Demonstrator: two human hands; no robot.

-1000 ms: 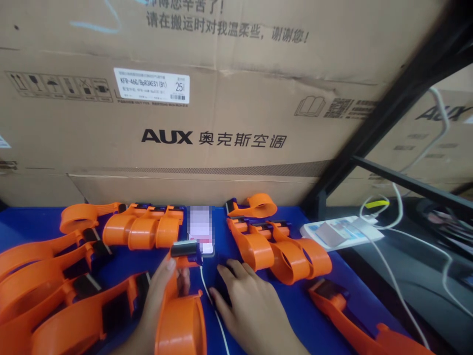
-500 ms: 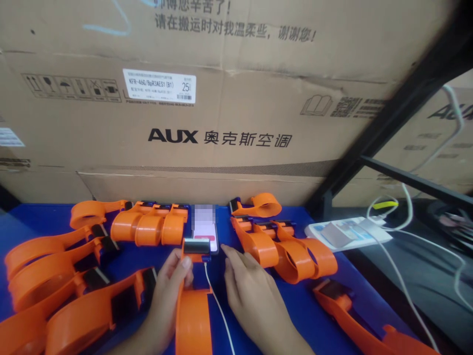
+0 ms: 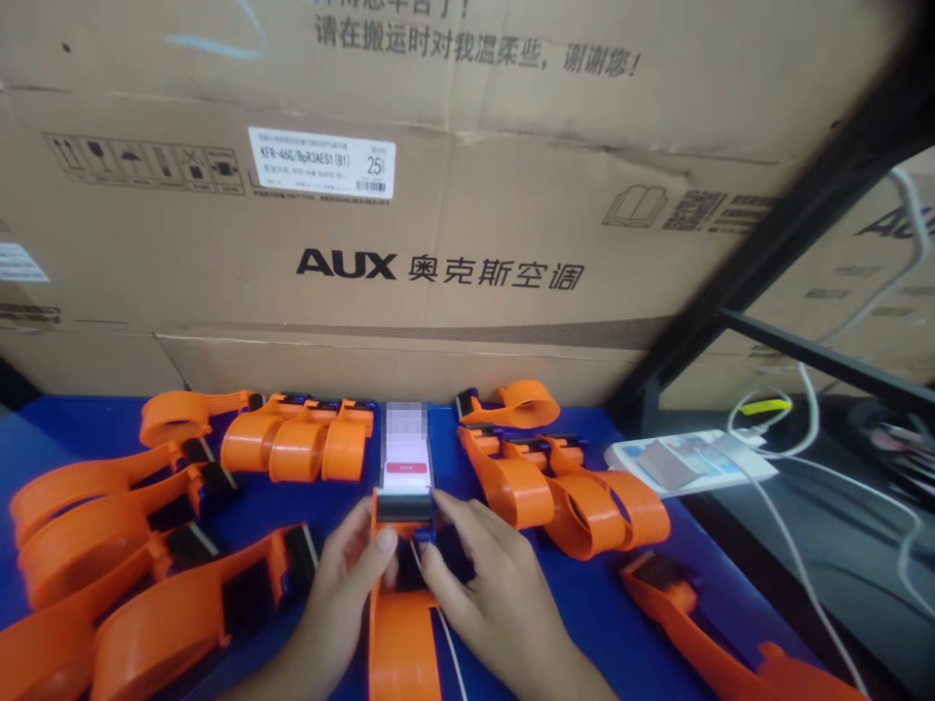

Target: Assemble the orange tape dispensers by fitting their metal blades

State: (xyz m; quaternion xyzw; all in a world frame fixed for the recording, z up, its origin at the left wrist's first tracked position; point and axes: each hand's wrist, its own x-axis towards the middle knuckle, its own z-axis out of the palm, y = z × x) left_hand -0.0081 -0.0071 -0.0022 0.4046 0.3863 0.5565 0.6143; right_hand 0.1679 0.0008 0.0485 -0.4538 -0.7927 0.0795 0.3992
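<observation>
In the middle foreground stands an orange tape dispenser [image 3: 404,638], its dark toothed head pointing away from me and overlapping the near end of a phone. My left hand [image 3: 347,574] grips its frame from the left, thumb on top just behind the head. From the right, my right hand [image 3: 504,589] has thumb and index finger closed on the blue end of the head. The phone [image 3: 406,481] lies beyond it with a lit screen, partly blurred out. A white cable [image 3: 451,647] runs toward me behind the dispenser.
Several orange tape dispensers [image 3: 292,448] lie on the blue tabletop [image 3: 332,506] to the left, others [image 3: 584,506] to the right. A white power strip [image 3: 693,462] with cables sits at the right edge. A large cardboard box [image 3: 453,214] stands behind, beside a black metal frame [image 3: 730,263].
The dispenser in my left hand has moved slightly right and nearer to me. My right hand, apart from it before, has come in and closed on the head's right end.
</observation>
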